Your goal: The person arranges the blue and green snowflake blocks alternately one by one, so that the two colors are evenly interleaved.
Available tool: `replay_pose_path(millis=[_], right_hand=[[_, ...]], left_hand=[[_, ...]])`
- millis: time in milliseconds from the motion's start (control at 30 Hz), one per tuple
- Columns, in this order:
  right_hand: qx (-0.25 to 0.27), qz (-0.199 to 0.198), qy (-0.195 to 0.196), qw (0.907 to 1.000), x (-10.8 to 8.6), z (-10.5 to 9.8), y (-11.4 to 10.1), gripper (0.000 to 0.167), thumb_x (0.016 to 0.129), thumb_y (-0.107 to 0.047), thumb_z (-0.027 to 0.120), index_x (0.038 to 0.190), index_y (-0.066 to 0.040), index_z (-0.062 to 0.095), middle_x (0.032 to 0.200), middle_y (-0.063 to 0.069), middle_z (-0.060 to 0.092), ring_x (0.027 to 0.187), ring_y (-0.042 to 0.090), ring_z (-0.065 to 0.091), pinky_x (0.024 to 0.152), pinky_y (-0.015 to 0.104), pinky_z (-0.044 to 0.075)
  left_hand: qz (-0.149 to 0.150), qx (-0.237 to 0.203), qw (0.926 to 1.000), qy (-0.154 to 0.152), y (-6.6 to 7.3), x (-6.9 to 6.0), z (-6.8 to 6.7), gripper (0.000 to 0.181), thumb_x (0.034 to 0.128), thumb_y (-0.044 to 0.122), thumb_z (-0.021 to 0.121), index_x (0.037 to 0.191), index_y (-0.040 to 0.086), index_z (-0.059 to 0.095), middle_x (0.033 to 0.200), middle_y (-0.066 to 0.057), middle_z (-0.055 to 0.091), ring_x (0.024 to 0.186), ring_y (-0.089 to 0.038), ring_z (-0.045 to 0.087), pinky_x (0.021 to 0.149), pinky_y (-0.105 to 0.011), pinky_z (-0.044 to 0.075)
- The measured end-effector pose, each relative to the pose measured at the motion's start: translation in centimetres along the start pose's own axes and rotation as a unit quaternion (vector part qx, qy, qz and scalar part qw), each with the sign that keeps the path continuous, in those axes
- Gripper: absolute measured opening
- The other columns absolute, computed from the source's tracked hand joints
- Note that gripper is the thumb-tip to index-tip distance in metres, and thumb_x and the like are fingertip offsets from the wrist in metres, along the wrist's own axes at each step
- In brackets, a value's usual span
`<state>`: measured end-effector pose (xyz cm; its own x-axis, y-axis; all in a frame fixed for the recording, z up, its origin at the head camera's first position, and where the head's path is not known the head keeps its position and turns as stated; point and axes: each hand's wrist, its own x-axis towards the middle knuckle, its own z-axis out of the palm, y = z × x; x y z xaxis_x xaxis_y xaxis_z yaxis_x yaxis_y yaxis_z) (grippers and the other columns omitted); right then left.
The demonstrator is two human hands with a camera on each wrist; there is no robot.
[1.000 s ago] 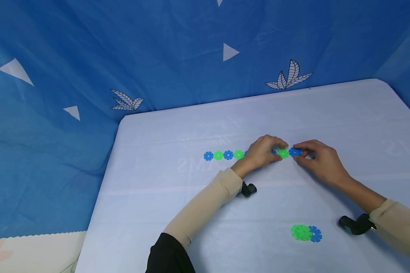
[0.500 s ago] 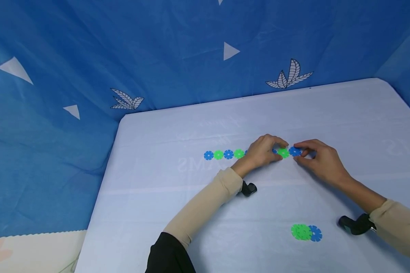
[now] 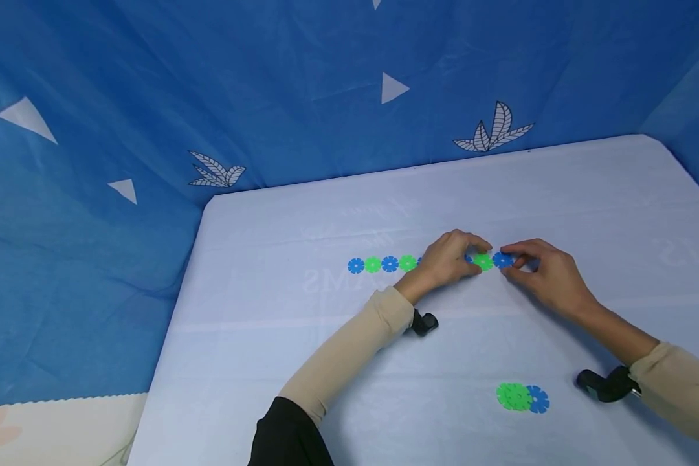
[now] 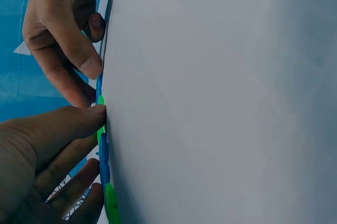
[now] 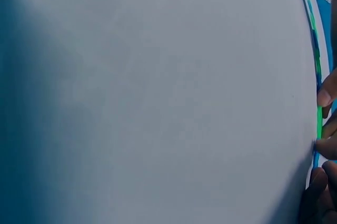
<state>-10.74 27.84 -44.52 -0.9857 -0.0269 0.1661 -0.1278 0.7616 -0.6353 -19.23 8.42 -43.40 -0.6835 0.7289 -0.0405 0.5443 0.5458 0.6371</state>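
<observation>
A row of blue and green notched plastic discs lies flat across the table, part of it hidden under my left hand (image 3: 445,257). Its thumb and index finger pinch the green disc (image 3: 483,261) near the row's right end. My right hand (image 3: 550,272) pinches the blue disc (image 3: 503,259) at that end, thumb in front and index finger behind. The blue disc's edge meets the green one; whether their notches interlock I cannot tell. From the left wrist, the same green disc (image 4: 101,124) shows edge-on under the thumb. In the right wrist view the row (image 5: 317,60) runs along the right edge.
Closer to the front of the white table (image 3: 239,362) lies a small group of overlapping green discs (image 3: 514,397) and a blue disc (image 3: 538,399). Black wrist-camera mounts (image 3: 608,383) hang below both wrists. A blue patterned cloth (image 3: 303,97) stands behind the table.
</observation>
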Motion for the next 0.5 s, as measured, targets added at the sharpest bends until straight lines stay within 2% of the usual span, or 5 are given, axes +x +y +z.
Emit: replay_pose_path(millis=[133,267,367,500], right_hand=[[0.003,0.012,-0.009,0.9999,-0.5,-0.4,0.1,0.033,0.087,-0.011,0.074,0.118,-0.001,0.068,0.103,0.011,0.062,0.083,0.021,0.057,0.063,0.013,0.040],[0.013,0.011,-0.010,0.9998,-1.7,-0.8,0.4,0.030,0.088,-0.012,0.074,0.117,-0.004,0.069,0.102,0.009,0.063,0.078,0.008,0.055,0.064,0.009,0.040],[0.021,-0.002,-0.010,0.9997,-3.0,-0.9,0.4,0.028,0.086,-0.009,0.075,0.114,-0.008,0.071,0.099,0.006,0.064,0.074,0.001,0.052,0.063,0.009,0.040],[0.032,-0.029,-0.016,0.9989,-4.8,-1.0,0.1,0.030,0.083,-0.003,0.077,0.110,-0.014,0.073,0.094,-0.001,0.063,0.071,0.002,0.050,0.062,0.013,0.039]], left_hand=[[-0.001,0.006,1.0000,-0.002,0.0,0.0,0.1,0.041,0.0844,0.016,0.080,0.124,0.014,0.070,0.122,0.006,0.068,0.120,-0.006,0.053,0.097,-0.015,0.039],[-0.003,0.014,0.9999,-0.003,0.0,0.1,0.2,0.042,0.0839,0.018,0.080,0.124,0.015,0.069,0.122,0.007,0.067,0.121,-0.005,0.052,0.098,-0.015,0.038],[-0.006,0.018,0.9998,-0.002,0.0,0.1,0.2,0.043,0.0833,0.019,0.081,0.125,0.016,0.069,0.122,0.008,0.067,0.121,-0.005,0.052,0.099,-0.015,0.037],[-0.007,0.023,0.9997,0.002,0.2,0.1,0.2,0.044,0.0823,0.021,0.082,0.125,0.017,0.069,0.121,0.009,0.068,0.120,-0.004,0.052,0.098,-0.015,0.038]])
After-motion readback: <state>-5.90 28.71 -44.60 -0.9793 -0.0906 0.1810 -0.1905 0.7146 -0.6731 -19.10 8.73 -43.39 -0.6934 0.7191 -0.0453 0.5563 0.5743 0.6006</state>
